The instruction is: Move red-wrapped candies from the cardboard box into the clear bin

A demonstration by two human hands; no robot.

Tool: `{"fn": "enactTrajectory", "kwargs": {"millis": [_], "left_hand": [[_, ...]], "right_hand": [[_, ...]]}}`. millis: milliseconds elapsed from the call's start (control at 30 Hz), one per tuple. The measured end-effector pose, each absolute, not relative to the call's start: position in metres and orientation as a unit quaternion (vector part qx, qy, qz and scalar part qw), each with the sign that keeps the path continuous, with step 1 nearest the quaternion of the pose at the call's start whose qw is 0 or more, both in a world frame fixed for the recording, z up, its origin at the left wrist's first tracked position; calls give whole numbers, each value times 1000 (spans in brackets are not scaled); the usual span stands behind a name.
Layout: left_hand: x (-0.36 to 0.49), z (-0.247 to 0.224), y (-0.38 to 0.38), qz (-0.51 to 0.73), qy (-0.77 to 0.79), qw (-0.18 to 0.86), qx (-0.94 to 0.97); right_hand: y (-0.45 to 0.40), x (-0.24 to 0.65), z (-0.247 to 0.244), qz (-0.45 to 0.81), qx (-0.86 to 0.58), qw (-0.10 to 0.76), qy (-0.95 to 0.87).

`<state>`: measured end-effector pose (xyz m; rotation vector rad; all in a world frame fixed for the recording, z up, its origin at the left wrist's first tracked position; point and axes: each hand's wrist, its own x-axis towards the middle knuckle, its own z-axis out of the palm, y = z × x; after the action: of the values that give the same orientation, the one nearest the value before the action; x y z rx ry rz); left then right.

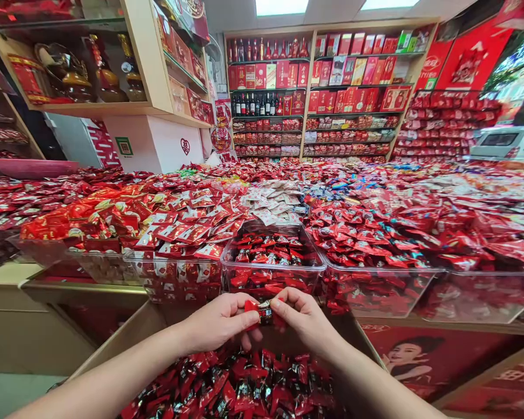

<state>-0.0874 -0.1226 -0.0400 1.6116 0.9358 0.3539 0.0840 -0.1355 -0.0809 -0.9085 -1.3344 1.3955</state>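
Observation:
One red and black wrapped candy (265, 312) is held between both hands, above an open cardboard box. My left hand (227, 320) pinches its left end between thumb and fingers. At its right end, my right hand (301, 314) grips the wrapper with thumb and forefinger. Below the hands lies a heap of similar red and black candies (244, 387) in the box (113, 331). Just beyond the hands stands a clear plastic bin (273, 266), partly filled with dark red candies.
Clear bins heaped with red packets (375, 233) stand to the right, and more packets (187, 224) to the left. White packets (274, 201) lie behind the middle bin. Shelves with bottles and boxes (310, 87) line the back; a cabinet (152, 58) overhangs the left.

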Motion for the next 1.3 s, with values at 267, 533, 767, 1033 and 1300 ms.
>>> {"fn": "enactTrajectory", "kwargs": {"millis": [267,533,767,1033,1300], "left_hand": [[-93,-52,-128,296,386,616,620],[-100,-55,-133,314,418,402,751],[-105,-69,-142,316,378,445,748],[-104,-86,-141,340,380,526,681],[-101,-98,-147,271,378,526,712]], "right_hand": [[-138,85,-75,379,-393,512,-663],[-151,76,-76,244,-378,463,-763],[-157,74,-67,197,-325,431,-819],[-143,108,-1,-27,-403,432,-807],[-37,116,27,-264,-489,45,-830]]}}
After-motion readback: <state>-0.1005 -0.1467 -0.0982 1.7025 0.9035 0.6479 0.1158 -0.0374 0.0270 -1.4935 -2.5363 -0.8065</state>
